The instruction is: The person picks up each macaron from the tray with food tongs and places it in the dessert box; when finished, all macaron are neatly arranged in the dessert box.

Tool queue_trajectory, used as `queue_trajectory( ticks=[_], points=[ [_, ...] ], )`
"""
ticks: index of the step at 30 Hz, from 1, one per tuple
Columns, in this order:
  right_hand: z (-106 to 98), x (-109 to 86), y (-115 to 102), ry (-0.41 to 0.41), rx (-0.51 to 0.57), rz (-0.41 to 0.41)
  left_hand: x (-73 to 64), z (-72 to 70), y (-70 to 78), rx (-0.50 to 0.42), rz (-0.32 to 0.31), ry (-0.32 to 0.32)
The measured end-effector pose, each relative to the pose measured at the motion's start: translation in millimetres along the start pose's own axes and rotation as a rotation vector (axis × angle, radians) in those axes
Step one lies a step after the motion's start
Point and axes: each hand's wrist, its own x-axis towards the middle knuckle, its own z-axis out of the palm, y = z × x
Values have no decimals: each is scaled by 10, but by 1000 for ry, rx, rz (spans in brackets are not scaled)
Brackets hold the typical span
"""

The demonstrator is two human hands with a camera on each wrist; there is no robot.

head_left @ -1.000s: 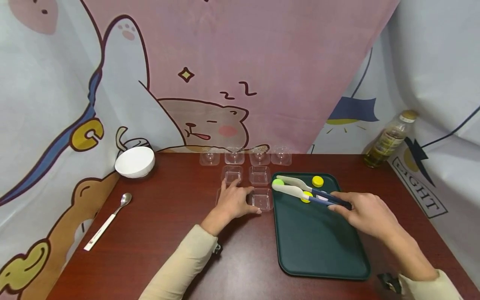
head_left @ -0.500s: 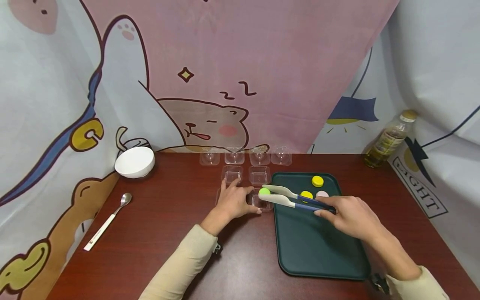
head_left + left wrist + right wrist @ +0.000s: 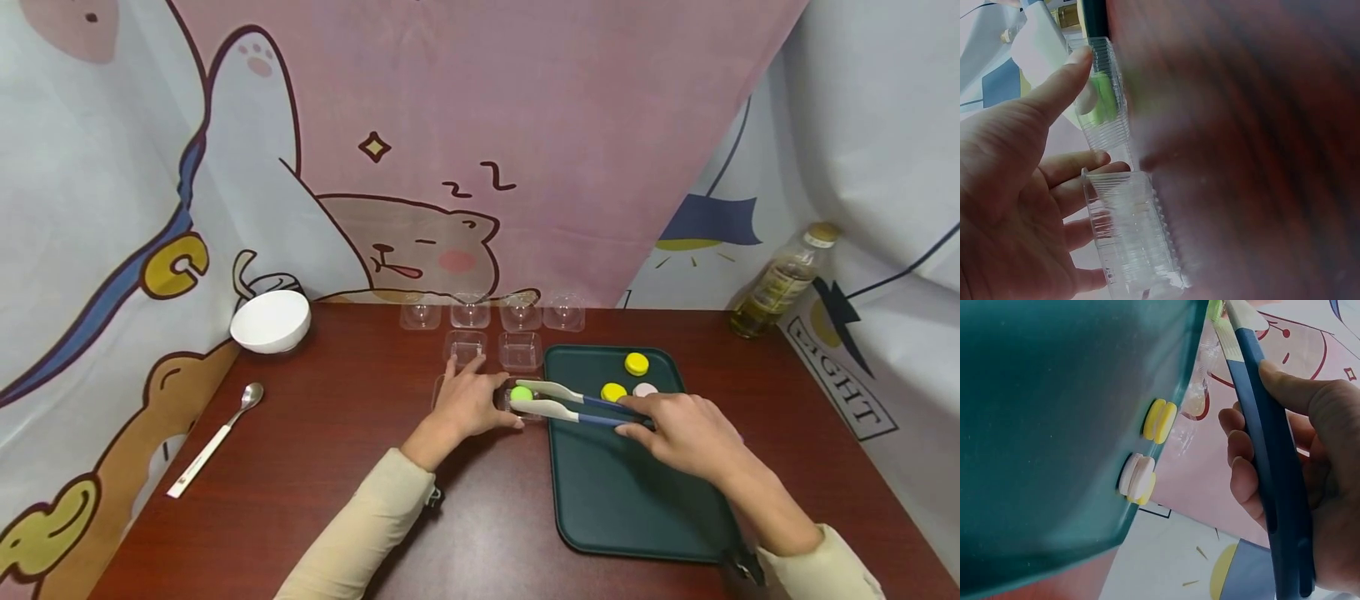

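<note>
Right hand (image 3: 686, 435) gripped tongs (image 3: 558, 411) around a green macaron (image 3: 521, 393) (inside a clear container (image 3: 1107, 132)); left hand (image 3: 467, 403), fingers spread, touched that container.

Soft light leaves a pale sheen on the near tabletop (image 3: 491, 542). The left wrist view blurs its wood grain
</note>
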Motion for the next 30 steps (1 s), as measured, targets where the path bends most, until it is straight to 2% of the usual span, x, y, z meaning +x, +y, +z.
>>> queue_trajectory(
  ticks=[15,23,30],
  points=[
    [16,-14,6,-15,17,22,-11,-18,26,8,-1,3],
    [-12,-70,57,16,51,29,-15,-17,41,20,-7,15],
    [-93,-160,169,36,57,92,-25,-28,56,18,-5,9]
  ],
)
